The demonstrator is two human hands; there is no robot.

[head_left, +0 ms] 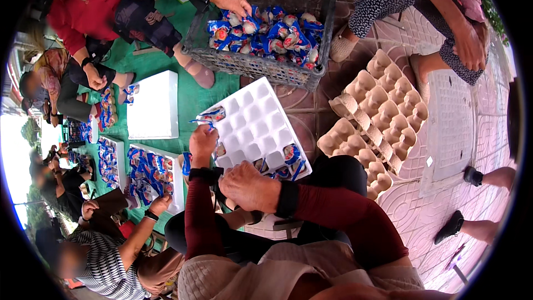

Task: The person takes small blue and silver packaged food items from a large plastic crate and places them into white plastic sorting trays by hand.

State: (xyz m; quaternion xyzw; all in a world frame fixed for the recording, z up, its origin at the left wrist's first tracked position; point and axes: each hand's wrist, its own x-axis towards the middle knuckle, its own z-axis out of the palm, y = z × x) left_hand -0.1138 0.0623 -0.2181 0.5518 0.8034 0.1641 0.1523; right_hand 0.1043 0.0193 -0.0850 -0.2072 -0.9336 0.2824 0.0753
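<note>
A white foam tray (252, 116) with rows of hollow cells lies tilted in front of me. Several blue-and-white packets (291, 154), each with a round egg-sized thing inside, sit in its near right cells. At its left edge my left hand (204, 141) has its fingers closed on a packet (206, 121) by the blue wrapper. Another packet (215, 114) lies in the corner cell beside it. My right hand (250, 186) is curled closed next to the black band (204, 175) on my left wrist; its fingertips are hidden, so what they grip cannot be made out.
Beyond the tray stands a black crate (261, 66) of similar packets, with a co-worker's hand (236, 5) reaching in. Cardboard egg trays (383, 105) lie stacked at right. A closed white foam box (152, 105) and packet-filled trays (150, 175) are at left, among seated co-workers.
</note>
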